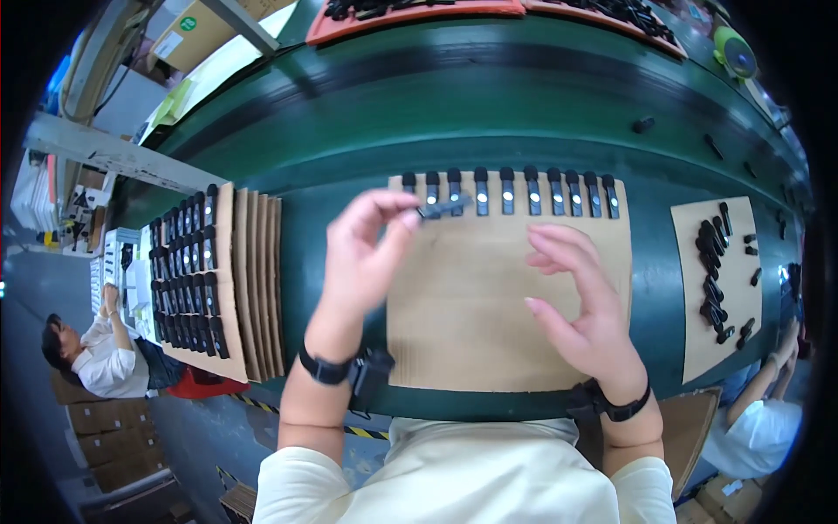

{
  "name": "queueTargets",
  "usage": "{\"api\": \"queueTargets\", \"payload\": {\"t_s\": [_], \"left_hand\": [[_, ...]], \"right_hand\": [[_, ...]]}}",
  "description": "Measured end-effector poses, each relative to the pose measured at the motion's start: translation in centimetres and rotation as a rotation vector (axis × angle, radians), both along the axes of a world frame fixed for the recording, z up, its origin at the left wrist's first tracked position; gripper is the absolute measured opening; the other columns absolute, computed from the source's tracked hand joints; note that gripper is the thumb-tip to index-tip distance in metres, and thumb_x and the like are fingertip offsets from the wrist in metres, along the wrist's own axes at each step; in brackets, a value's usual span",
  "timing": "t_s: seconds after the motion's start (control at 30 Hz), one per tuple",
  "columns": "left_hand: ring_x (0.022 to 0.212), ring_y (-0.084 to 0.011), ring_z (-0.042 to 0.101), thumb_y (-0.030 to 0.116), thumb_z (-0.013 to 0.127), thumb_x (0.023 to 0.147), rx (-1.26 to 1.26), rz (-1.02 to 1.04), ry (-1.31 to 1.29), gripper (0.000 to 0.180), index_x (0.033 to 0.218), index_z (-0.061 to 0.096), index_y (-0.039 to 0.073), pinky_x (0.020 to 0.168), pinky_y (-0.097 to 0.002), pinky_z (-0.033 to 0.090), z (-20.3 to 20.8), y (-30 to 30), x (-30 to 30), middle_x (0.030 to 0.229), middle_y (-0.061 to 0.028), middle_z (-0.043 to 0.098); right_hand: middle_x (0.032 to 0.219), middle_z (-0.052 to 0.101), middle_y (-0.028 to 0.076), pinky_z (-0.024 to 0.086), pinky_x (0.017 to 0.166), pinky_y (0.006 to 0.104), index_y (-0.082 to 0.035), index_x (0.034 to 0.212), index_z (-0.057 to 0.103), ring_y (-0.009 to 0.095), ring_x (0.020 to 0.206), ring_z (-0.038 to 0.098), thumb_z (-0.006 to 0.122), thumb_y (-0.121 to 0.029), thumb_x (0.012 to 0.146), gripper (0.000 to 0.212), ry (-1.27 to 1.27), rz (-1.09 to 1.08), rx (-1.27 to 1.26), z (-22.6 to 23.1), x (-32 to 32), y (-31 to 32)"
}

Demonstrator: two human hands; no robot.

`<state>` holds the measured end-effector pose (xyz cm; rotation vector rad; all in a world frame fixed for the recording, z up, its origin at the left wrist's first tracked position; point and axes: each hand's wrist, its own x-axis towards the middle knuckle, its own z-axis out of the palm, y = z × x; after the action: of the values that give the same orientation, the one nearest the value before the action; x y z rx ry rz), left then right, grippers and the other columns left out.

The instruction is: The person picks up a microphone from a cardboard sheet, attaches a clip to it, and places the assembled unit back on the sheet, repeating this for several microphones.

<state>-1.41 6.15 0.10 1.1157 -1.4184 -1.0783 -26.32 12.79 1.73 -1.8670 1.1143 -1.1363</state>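
Between the thumb and fingers of my left hand is a small dark clip-on microphone, held level just over a cardboard sheet. Along the sheet's far edge stands a row of similar small microphones, each with a black foam-like tip and a pale round spot. The held one partly covers the left end of that row. My right hand hovers over the right part of the sheet, fingers apart, holding nothing.
Left, a cardboard stack carries rows of microphones. Right, another cardboard piece holds a loose heap of dark parts. Red trays of black parts stand beyond the green table. People sit at both sides.
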Motion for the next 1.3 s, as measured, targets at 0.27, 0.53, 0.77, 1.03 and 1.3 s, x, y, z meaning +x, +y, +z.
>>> {"api": "queueTargets", "payload": {"t_s": [0.27, 0.53, 0.77, 1.03, 1.3], "left_hand": [[0.089, -0.0268, 0.064, -0.001, 0.072, 0.08, -0.338, -0.188, -0.181, 0.021, 0.1, 0.067, -0.001, 0.085, -0.035, 0.049, 1.6, 5.7, -4.1, 0.096, -0.0123, 0.066], [0.086, -0.0284, 0.066, 0.002, 0.077, 0.077, -0.336, -0.202, -0.199, 0.027, 0.102, 0.066, 0.0, 0.091, -0.0429, 0.05, -1.4, 6.2, -4.1, 0.091, -0.0128, 0.069], [0.087, -0.0268, 0.066, 0.001, 0.079, 0.075, -0.265, -0.214, -0.08, 0.03, 0.102, 0.066, 0.0, 0.096, -0.047, 0.048, -2.1, 6.4, -3.8, 0.093, -0.0106, 0.069], [0.084, -0.0259, 0.065, 0.0, 0.08, 0.073, -0.3, -0.283, -0.144, 0.031, 0.101, 0.066, 0.001, 0.095, -0.0484, 0.047, -1.7, 6.0, -3.7, 0.093, -0.0105, 0.069], [0.084, -0.0215, 0.061, 0.009, 0.081, 0.075, -0.311, -0.308, -0.143, 0.029, 0.098, 0.066, 0.0, 0.1, -0.0496, 0.044, -2.3, 6.0, -3.4, 0.089, -0.0087, 0.065]], "right_hand": [[0.1, 0.066, 0.012, 0.049, 0.078, 0.0314, -0.003, 0.11, 0.065, 0.022, 0.089, 0.062, 0.076, 0.002, 0.076, 0.036, -0.046, 0.041, -0.108, -1.7, 0.1, 0.4], [0.089, 0.066, 0.009, 0.048, 0.07, 0.0316, -0.003, 0.104, 0.066, 0.022, 0.077, 0.061, 0.077, -0.001, 0.077, 0.029, -0.157, 0.038, -0.144, -4.2, 0.2, 0.6], [0.088, 0.065, 0.009, 0.048, 0.067, 0.0346, -0.004, 0.104, 0.067, 0.027, 0.077, 0.061, 0.077, 0.0, 0.074, 0.033, -0.202, 0.033, -0.015, -4.1, 0.0, 1.1], [0.09, 0.066, 0.009, 0.047, 0.069, 0.0339, -0.004, 0.105, 0.066, 0.025, 0.076, 0.06, 0.079, -0.005, 0.078, 0.03, -0.133, 0.095, -0.141, -4.2, -0.2, 0.9], [0.088, 0.066, 0.009, 0.047, 0.069, 0.0343, -0.005, 0.104, 0.066, 0.025, 0.075, 0.061, 0.078, -0.006, 0.079, 0.028, -0.144, 0.098, -0.135, -4.2, -0.1, 0.9]]}}
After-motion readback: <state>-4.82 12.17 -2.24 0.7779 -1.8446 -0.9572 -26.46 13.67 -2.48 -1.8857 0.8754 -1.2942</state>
